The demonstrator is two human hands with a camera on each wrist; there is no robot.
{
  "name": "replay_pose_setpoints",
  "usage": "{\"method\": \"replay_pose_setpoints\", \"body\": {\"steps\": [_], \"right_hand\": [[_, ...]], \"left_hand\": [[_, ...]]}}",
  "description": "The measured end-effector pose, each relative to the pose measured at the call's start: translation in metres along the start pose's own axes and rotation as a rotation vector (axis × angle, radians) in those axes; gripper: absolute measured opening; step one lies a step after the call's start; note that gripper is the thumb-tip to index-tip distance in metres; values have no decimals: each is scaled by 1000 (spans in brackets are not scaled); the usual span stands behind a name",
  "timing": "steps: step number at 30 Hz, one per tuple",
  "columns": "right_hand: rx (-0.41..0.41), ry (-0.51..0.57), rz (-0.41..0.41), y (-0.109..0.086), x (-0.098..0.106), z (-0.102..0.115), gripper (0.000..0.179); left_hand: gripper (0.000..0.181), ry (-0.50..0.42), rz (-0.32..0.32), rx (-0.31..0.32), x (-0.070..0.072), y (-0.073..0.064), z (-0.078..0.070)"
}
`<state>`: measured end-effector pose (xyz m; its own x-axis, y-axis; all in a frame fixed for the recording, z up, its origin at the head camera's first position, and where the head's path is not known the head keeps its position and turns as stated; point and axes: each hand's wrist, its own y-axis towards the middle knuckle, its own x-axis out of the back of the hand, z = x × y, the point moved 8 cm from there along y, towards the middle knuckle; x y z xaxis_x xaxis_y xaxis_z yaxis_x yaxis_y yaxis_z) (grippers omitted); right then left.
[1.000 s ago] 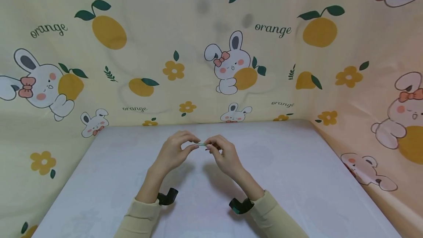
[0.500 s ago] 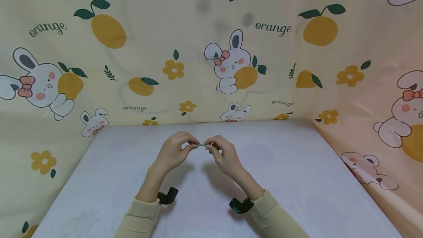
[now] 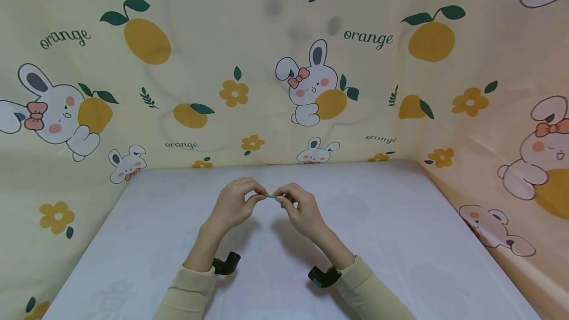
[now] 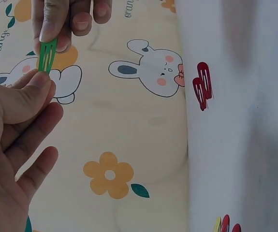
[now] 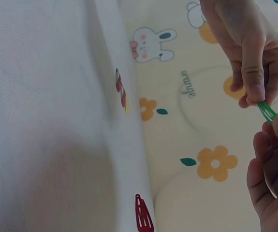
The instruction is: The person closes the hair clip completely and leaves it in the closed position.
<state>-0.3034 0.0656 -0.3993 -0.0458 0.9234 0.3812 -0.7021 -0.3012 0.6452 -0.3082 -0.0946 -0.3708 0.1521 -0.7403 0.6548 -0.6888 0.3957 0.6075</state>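
Observation:
A small green snap hair clip [image 4: 47, 56] is stretched between my two hands above the table. My left hand [image 3: 234, 202] pinches one end between thumb and forefinger, its other fingers loosely bent in the left wrist view. At the opposite end, my right hand [image 3: 304, 207] pinches the clip between thumb and fingertips. The slotted middle of the green clip [image 5: 267, 112] shows between the fingertips in the right wrist view, where both its ends are covered.
The white table [image 3: 382, 241] meets a printed cloth backdrop [image 3: 249, 53]. Lying on it in the left wrist view are two red hair clips [image 4: 202, 87] and several red and yellow clips [image 4: 226, 225]. A red clip [image 5: 143, 213] shows low in the right wrist view.
Both hands stay almost in place, still pinching the green hair clip. One second ago the clip showed two slightly parted strips; now it looks like one thin strip.

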Motion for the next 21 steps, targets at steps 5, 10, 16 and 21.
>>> {"method": "replay_pose_setpoints", "body": {"steps": [5, 10, 16, 21], "right_hand": [[5, -4, -1, 1, 1, 1, 13], [10, -2, -1, 1, 1, 1, 13], [16, 3, 1, 0, 0, 0, 13], [24, 8, -6, 0, 0, 0, 14]], "left_hand": [[16, -15, -9, -30, 1, 0, -3], [17, -32, -12, -42, 2, 1, -4], [18, -50, -2, -49, 1, 0, -3], [18, -56, -5, -56, 1, -1, -4]]}}
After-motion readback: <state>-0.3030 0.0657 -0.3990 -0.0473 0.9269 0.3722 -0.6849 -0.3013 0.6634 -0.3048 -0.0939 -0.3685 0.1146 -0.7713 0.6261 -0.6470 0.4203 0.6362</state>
